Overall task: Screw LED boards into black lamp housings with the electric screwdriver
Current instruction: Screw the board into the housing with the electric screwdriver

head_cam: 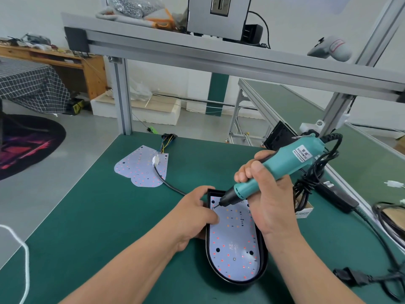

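**Screwdriver bit set at the board's far left corner**

A white label (302,152) is carried on the teal screwdriver (282,170); its lettering appears to begin "KEEN", and the smaller print cannot be read. The print on the small box (305,212) behind the right wrist is half hidden. The screwdriver is gripped by the right hand (265,194), fingers wrapped round its barrel, with the bit tilted down onto the far left corner of the LED board (234,244). The board is seated in the black lamp housing (264,265), which lies on the green mat (98,216) near its front edge. The housing's left rim is gripped by the left hand (197,213), fingers curled. Open mat is left on the left side, up to a spare board (140,167); the right side is crowded by a coiled cord (315,174).
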Demonstrator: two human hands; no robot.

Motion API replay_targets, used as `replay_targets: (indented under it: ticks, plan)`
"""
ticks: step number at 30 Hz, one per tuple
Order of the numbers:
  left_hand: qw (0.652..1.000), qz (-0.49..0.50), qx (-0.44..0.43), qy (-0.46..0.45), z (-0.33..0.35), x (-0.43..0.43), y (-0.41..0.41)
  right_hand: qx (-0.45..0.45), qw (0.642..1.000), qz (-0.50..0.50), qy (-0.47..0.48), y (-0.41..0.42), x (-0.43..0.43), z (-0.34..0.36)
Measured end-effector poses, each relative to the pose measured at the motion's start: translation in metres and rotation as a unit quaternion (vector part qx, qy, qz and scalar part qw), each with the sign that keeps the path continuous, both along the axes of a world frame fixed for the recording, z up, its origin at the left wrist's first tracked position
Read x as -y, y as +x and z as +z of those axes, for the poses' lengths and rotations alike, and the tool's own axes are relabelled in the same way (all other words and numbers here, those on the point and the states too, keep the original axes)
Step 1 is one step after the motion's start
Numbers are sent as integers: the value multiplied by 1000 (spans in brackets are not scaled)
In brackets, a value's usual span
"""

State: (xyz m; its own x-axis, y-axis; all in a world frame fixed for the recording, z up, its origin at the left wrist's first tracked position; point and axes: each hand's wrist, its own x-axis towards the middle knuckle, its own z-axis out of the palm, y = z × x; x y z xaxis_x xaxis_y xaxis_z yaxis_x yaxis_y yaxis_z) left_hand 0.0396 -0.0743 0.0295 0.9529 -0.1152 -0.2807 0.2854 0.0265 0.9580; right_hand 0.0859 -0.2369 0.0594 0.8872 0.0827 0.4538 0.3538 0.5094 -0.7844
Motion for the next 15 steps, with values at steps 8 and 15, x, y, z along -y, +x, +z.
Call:
replay_targets:
  ticks: [8,15]
  plan:
    - [1000,0,0,-2,2,0,0,8,1000,15,-12,-1,1,0]
    - [1000,2,-2,-5,3,0,-1,17,1000,15,-20,-1,1,-1]
